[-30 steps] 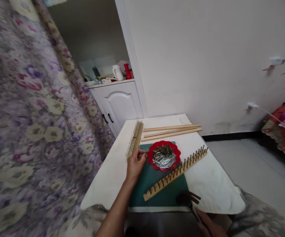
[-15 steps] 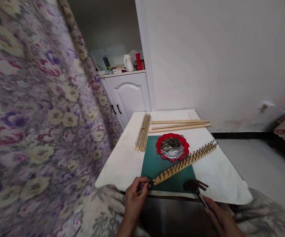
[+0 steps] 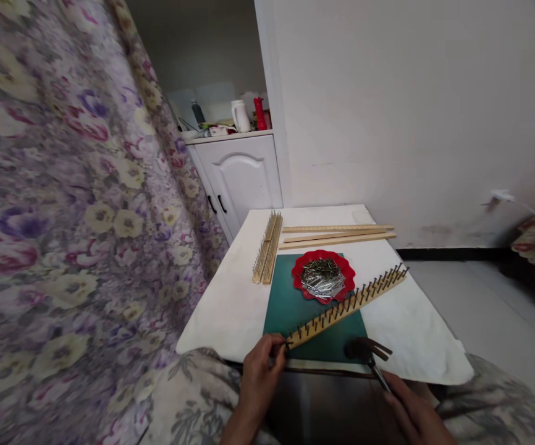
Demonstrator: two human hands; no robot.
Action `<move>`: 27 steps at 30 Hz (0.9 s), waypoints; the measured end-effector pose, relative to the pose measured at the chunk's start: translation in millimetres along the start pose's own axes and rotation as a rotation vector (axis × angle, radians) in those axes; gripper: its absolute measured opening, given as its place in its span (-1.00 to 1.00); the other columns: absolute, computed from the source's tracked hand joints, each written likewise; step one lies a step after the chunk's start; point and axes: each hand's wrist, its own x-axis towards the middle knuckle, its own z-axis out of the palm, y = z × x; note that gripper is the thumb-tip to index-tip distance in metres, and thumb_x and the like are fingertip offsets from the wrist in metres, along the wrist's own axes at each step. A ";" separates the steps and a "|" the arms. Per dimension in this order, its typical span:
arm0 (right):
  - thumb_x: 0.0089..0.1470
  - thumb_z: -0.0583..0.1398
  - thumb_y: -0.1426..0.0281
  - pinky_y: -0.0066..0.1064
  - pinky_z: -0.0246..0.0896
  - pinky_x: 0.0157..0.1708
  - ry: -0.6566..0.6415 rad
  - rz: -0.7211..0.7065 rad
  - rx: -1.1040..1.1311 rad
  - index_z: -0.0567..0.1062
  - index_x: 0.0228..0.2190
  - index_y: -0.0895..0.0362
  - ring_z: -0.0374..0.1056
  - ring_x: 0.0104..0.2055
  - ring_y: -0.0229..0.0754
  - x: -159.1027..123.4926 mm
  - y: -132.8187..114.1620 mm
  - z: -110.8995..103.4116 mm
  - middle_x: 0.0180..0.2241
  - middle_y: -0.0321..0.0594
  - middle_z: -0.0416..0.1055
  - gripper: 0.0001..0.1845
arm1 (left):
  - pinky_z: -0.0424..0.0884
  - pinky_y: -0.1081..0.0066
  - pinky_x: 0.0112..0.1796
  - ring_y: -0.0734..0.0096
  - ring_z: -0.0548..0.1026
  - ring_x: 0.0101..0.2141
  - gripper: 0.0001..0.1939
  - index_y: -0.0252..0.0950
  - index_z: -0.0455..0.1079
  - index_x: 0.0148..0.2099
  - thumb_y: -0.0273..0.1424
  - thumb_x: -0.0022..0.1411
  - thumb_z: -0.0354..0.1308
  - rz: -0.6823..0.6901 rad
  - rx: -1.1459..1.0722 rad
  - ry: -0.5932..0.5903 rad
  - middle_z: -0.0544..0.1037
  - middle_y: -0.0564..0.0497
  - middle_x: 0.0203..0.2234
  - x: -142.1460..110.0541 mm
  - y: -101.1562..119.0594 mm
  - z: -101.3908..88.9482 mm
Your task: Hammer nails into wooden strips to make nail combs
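Note:
A wooden strip [image 3: 348, 305] studded with a row of dark nails lies slantwise across a green mat [image 3: 290, 312] on a white table [image 3: 230, 309]. My left hand [image 3: 261, 368] is pinched shut at the strip's near end, apparently on a small nail. My right hand [image 3: 411, 411] grips the handle of a claw hammer [image 3: 364, 351], whose dark head rests on the mat's near right corner. A red scalloped dish [image 3: 323, 275] full of loose nails sits behind the strip.
Two nailed strips [image 3: 267, 247] lie on the table's left side and plain wooden slats [image 3: 337, 235] at the back. A flowered curtain [image 3: 63, 216] hangs at the left. A white cabinet [image 3: 242, 176] with bottles stands behind, a white wall [image 3: 411, 111] at the right.
My left hand came back from beside the red dish to the near end of the slanted strip, fingers pinched. The view shifted slightly; the right hand kept the hammer in place.

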 end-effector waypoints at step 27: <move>0.10 0.11 0.32 -0.47 0.45 -0.23 -0.098 -0.080 -0.077 0.49 -0.06 0.08 0.50 -0.11 -0.06 3.3 -4.7 -12.0 -0.12 -0.15 0.59 -0.63 | 0.36 0.46 -0.35 0.37 0.45 -0.36 -0.88 -0.27 0.37 -0.41 -0.44 0.18 0.05 0.029 -0.100 0.101 0.44 -0.02 -0.41 6.1 3.9 28.4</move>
